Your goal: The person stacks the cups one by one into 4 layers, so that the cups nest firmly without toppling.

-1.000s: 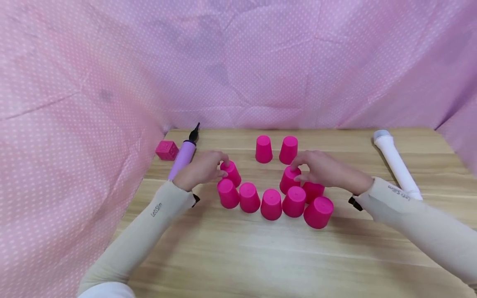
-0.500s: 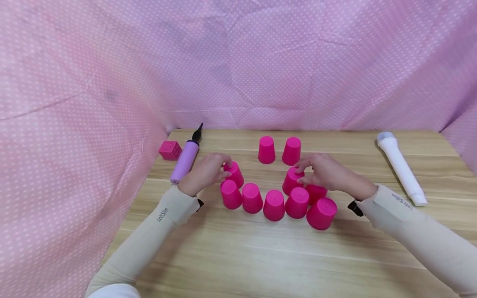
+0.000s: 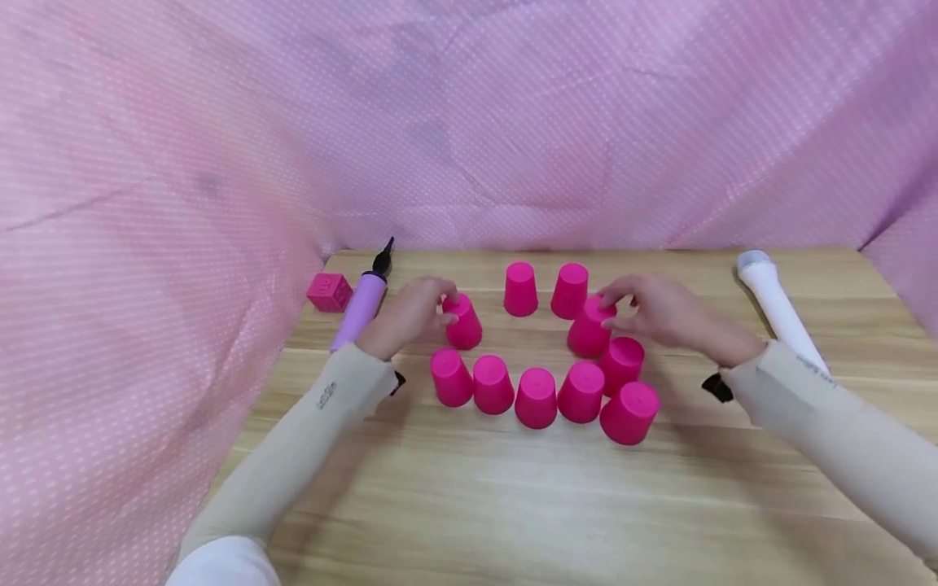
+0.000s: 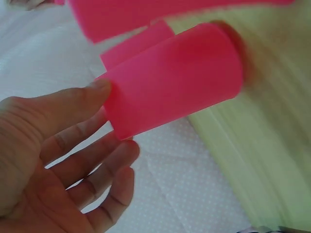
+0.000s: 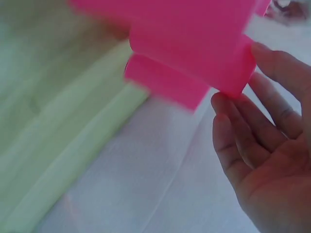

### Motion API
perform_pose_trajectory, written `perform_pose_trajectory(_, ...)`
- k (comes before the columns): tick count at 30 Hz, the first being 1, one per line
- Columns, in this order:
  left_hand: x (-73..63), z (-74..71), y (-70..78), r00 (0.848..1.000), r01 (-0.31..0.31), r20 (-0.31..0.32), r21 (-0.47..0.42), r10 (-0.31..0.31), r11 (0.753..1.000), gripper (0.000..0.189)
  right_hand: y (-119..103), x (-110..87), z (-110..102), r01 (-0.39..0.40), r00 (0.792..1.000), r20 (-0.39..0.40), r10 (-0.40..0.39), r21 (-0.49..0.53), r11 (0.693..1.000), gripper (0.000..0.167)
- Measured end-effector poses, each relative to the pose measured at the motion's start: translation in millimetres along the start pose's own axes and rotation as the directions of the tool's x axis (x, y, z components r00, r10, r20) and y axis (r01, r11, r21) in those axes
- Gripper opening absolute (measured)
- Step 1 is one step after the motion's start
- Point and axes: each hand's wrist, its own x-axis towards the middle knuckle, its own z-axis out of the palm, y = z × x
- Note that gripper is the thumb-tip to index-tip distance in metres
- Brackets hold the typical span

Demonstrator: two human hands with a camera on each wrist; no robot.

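Several pink cups stand upside down on the wooden table. My left hand (image 3: 414, 313) pinches the narrow top of one cup (image 3: 464, 325) at the group's left side; thumb and fingers sit at that end in the left wrist view, where this cup (image 4: 175, 80) shows largely unobstructed. On the other side my right hand (image 3: 655, 313) pinches the top of a second cup (image 3: 589, 332), its fingertips at the narrow end in the right wrist view. Two back cups, a left one (image 3: 520, 290) and a right one (image 3: 569, 291), stand farther away, the latter partly behind the right-hand cup.
A curved front row of cups, with a middle cup (image 3: 536, 400) and a right-end cup (image 3: 630, 413), lies nearer me. At left are a pink cube (image 3: 330, 292) and a purple hand pump (image 3: 361, 309). A white microphone-shaped object (image 3: 780, 309) lies right; polka-dot cloth (image 3: 513, 122) hangs behind.
Both hands have moved their cups away from me, out from behind the front row. The right-hand cup has also shifted slightly right. The other cups stay in place.
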Motion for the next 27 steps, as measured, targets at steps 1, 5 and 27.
perform_pose_trajectory(1,8.2,-2.1,-0.3,1.0,0.01,-0.011,-0.002,-0.01,1.0,0.019,6,2.7,-6,-0.023,0.999,-0.024,0.022,-0.005,1.0,0.024)
perform_pose_trajectory(5,39.1,-6.0,-3.1,0.998,0.043,-0.051,0.001,-0.043,0.999,0.019,32,16.1,-20,-0.104,0.991,-0.091,0.103,-0.005,0.995,0.024)
perform_pose_trajectory(27,20.0,-14.2,-5.3,0.991,-0.095,-0.096,-0.004,0.095,0.995,0.025,38,1.1,-17,0.016,0.994,-0.107,-0.015,0.011,1.0,0.028)
